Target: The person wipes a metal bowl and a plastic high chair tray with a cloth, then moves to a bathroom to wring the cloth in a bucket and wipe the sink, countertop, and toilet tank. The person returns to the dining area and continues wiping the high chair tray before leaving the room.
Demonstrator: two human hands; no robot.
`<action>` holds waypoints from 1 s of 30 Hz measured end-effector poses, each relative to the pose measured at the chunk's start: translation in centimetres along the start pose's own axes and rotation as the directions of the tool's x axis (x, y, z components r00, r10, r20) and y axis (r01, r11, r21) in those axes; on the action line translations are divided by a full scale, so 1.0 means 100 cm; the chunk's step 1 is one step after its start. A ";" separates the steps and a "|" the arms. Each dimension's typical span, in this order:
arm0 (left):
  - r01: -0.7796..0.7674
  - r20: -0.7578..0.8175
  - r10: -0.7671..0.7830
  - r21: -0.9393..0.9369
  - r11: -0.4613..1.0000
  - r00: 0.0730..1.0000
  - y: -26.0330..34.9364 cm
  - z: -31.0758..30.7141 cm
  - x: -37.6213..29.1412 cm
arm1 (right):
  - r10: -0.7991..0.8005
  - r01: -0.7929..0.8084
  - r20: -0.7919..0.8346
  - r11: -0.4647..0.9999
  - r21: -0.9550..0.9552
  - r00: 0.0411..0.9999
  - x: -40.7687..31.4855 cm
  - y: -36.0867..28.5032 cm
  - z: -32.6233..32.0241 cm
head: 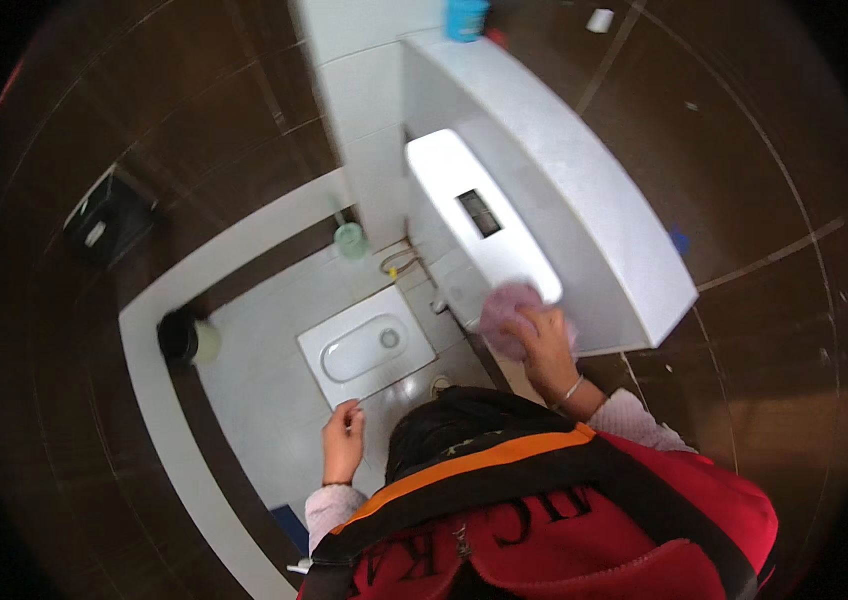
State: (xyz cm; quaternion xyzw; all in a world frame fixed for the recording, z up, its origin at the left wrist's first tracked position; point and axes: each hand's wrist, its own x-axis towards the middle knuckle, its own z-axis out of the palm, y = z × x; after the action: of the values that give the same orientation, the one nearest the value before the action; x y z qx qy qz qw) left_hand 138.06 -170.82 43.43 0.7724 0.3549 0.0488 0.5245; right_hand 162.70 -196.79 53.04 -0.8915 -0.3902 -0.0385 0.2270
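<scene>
My right hand (544, 345) holds a bunched pink cloth (502, 319) against the lower end of a white toilet cistern (442, 176). The cistern hangs on the wall and has a dark rectangular panel (479, 213) in its middle. Part of the cloth lies hidden under my fingers. My left hand (343, 444) hovers with loosely curled fingers, and nothing shows in it. Past its fingertips, a white squat toilet (364, 349) is set into the tiled floor (251, 382).
A white ledge (566, 165) runs above the cistern, with a blue container (465, 19) at its far end. A green brush holder (351, 240) stands in the corner beside a hose (401, 262). At left are a black bin (177, 336) and a wall-mounted black box (112, 217).
</scene>
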 end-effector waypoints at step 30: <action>-0.271 0.260 0.223 0.166 0.948 0.939 0.057 -0.166 0.214 | 0.301 -0.355 -0.271 0.919 -0.175 0.914 0.156 0.019 -0.102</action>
State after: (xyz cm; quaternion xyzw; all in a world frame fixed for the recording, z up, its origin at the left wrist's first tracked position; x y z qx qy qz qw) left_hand 149.33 -146.25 49.28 0.8598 0.1921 -0.0142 0.4729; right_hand 176.02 -191.78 65.30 -0.9529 -0.1973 -0.1494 0.1753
